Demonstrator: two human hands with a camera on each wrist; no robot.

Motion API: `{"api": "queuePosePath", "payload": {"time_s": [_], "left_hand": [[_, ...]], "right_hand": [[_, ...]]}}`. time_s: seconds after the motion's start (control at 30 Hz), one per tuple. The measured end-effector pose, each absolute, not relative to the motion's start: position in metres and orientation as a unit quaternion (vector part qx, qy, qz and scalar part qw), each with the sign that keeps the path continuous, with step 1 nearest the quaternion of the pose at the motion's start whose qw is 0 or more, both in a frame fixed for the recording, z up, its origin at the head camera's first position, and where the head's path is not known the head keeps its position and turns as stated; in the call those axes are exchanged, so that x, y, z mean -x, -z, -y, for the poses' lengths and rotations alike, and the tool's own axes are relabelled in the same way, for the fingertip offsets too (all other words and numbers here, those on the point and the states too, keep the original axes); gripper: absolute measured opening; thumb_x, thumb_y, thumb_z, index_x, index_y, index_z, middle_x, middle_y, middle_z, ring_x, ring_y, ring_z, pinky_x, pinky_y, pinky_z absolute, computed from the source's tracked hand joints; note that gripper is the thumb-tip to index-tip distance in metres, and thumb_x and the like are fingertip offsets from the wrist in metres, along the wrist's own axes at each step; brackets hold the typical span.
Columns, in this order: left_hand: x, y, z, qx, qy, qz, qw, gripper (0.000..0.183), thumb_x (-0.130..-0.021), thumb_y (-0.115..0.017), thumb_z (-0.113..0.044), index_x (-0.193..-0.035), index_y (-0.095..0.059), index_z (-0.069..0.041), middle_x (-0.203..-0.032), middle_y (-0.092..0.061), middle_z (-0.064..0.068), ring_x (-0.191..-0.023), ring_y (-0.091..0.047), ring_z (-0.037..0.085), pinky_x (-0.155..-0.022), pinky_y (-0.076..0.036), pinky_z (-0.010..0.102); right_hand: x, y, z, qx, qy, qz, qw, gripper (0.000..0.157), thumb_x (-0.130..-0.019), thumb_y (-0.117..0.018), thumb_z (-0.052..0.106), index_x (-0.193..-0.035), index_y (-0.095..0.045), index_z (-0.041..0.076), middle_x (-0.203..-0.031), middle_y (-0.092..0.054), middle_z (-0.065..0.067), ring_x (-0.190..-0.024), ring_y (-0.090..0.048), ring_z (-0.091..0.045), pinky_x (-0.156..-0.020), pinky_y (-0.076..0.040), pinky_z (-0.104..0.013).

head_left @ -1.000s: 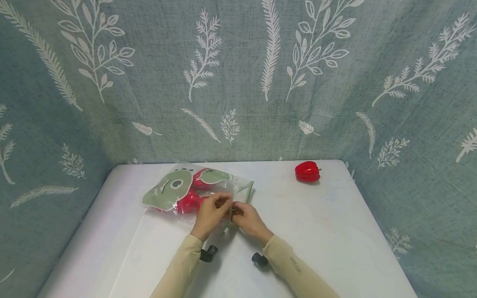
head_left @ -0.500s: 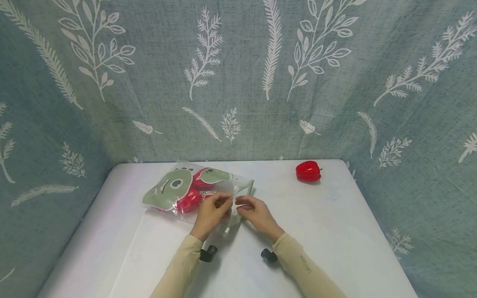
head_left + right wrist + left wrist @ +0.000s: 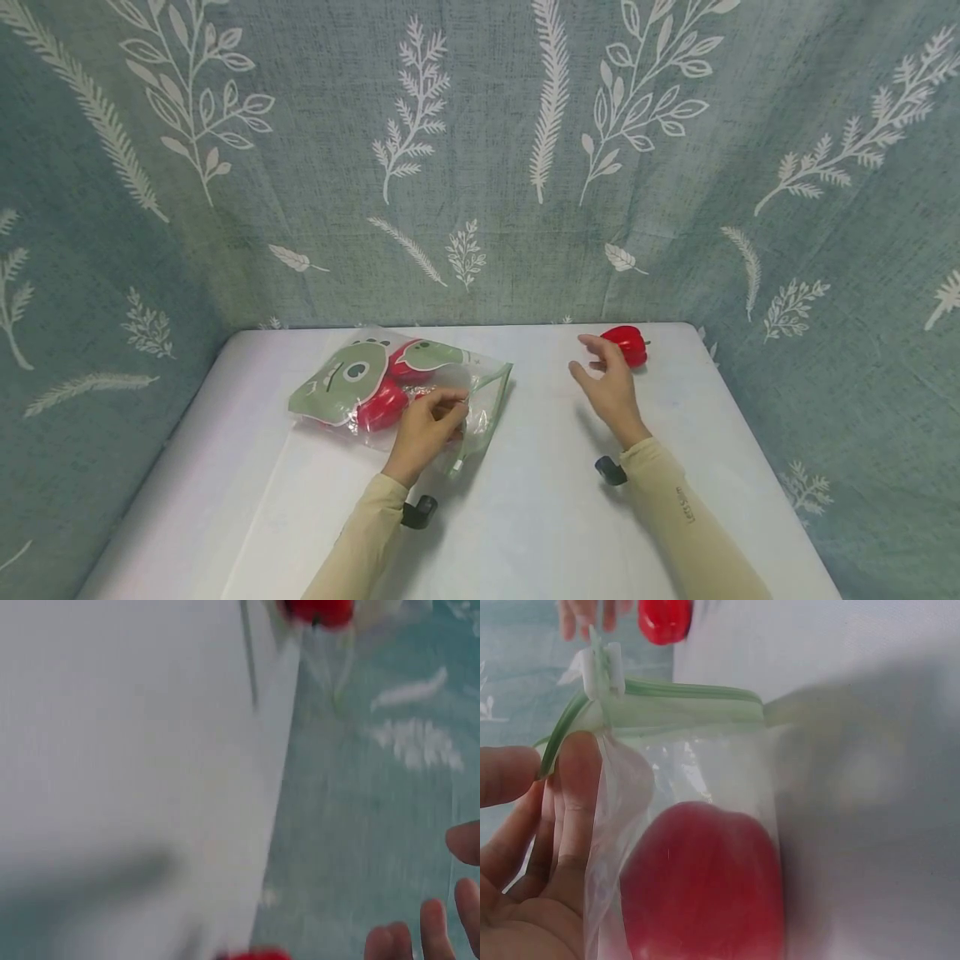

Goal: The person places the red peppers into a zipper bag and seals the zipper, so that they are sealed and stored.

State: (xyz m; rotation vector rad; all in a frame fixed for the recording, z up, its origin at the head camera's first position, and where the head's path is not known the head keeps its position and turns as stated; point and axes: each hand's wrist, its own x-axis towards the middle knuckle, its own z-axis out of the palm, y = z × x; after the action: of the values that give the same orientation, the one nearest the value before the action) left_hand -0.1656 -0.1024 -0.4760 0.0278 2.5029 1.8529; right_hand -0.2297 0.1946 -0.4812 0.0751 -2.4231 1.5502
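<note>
A clear zip bag [image 3: 491,417] with a green dinosaur print lies at the left of the table, several red bell peppers [image 3: 382,406] inside. My left hand [image 3: 426,429] pinches the bag's green-edged mouth between thumb and fingers. In the left wrist view, a white slider [image 3: 592,673] sits on the green zip strip [image 3: 694,690], and a red pepper [image 3: 705,885] shows through the plastic. My right hand [image 3: 611,387], fingers spread and holding nothing, is in front of a loose red bell pepper [image 3: 633,346], partly hiding it. Whether they touch is unclear.
The white table [image 3: 525,517] has its back edge against a green leaf-patterned cloth [image 3: 510,250], which also hangs at both sides. A small black camera [image 3: 611,471] is worn at my right wrist, another black camera [image 3: 420,512] at my left.
My right hand has let go of the bag's mouth and moved right and away from me to the loose pepper. The left hand has stayed on the bag.
</note>
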Motion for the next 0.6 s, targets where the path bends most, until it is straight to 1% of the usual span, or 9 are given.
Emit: {"api": "queuePosePath", "payload": {"time_s": [0.13, 0.27, 0.37, 0.47, 0.57, 0.6], "left_hand": [[0.165, 0.476, 0.102, -0.011, -0.595, -0.803, 0.013, 0.026, -0.095, -0.071, -0.016, -0.118, -0.072, -0.005, -0.098, -0.068, 0.006, -0.085, -0.066, 0.022, -0.071, -0.062, 0.032], [0.164, 0.474, 0.101, -0.012, -0.596, -0.803, 0.013, 0.024, -0.095, -0.071, -0.015, -0.118, -0.072, -0.006, -0.098, -0.069, 0.007, -0.085, -0.066, 0.022, -0.071, -0.062, 0.031], [0.164, 0.473, 0.101, -0.013, -0.594, -0.804, 0.012, 0.024, -0.095, -0.071, -0.014, -0.118, -0.072, -0.006, -0.098, -0.069, 0.007, -0.085, -0.066, 0.022, -0.071, -0.062, 0.031], [0.164, 0.473, 0.101, -0.013, -0.594, -0.804, 0.011, 0.026, -0.095, -0.071, -0.014, -0.119, -0.072, -0.004, -0.099, -0.069, 0.007, -0.085, -0.066, 0.022, -0.071, -0.062, 0.032], [0.164, 0.474, 0.101, -0.011, -0.595, -0.804, 0.013, 0.026, -0.095, -0.072, -0.015, -0.119, -0.071, -0.005, -0.099, -0.069, 0.007, -0.086, -0.066, 0.022, -0.072, -0.062, 0.033], [0.164, 0.475, 0.101, -0.011, -0.596, -0.803, 0.013, 0.026, -0.094, -0.072, -0.015, -0.119, -0.071, -0.005, -0.099, -0.069, 0.007, -0.086, -0.066, 0.022, -0.072, -0.062, 0.033]], "right_hand": [[0.243, 0.473, -0.226, -0.009, -0.49, 0.856, 0.164, 0.054, -0.091, -0.074, 0.012, -0.14, -0.053, 0.011, -0.141, -0.049, -0.017, -0.132, -0.046, -0.039, -0.104, -0.046, -0.058], [0.258, 0.472, -0.254, 0.02, -0.438, 0.886, 0.153, 0.063, -0.091, -0.072, 0.014, -0.147, -0.044, 0.011, -0.149, -0.04, -0.02, -0.139, -0.036, -0.04, -0.108, -0.041, -0.062], [0.269, 0.473, -0.27, 0.034, -0.411, 0.903, 0.12, 0.072, -0.092, -0.071, 0.017, -0.154, -0.035, 0.009, -0.156, -0.033, -0.021, -0.143, -0.029, -0.041, -0.112, -0.033, -0.064], [0.276, 0.476, -0.281, 0.037, -0.398, 0.914, 0.07, 0.08, -0.093, -0.07, 0.021, -0.158, -0.025, 0.007, -0.16, -0.025, -0.024, -0.146, -0.024, -0.044, -0.114, -0.028, -0.065], [0.281, 0.482, -0.286, 0.03, -0.393, 0.919, 0.029, 0.083, -0.096, -0.067, 0.024, -0.16, -0.019, 0.004, -0.163, -0.018, -0.026, -0.149, -0.018, -0.046, -0.115, -0.024, -0.066], [0.282, 0.484, -0.286, 0.031, -0.394, 0.918, 0.018, 0.083, -0.096, -0.066, 0.025, -0.16, -0.018, 0.004, -0.164, -0.016, -0.027, -0.149, -0.017, -0.046, -0.115, -0.025, -0.066]]}}
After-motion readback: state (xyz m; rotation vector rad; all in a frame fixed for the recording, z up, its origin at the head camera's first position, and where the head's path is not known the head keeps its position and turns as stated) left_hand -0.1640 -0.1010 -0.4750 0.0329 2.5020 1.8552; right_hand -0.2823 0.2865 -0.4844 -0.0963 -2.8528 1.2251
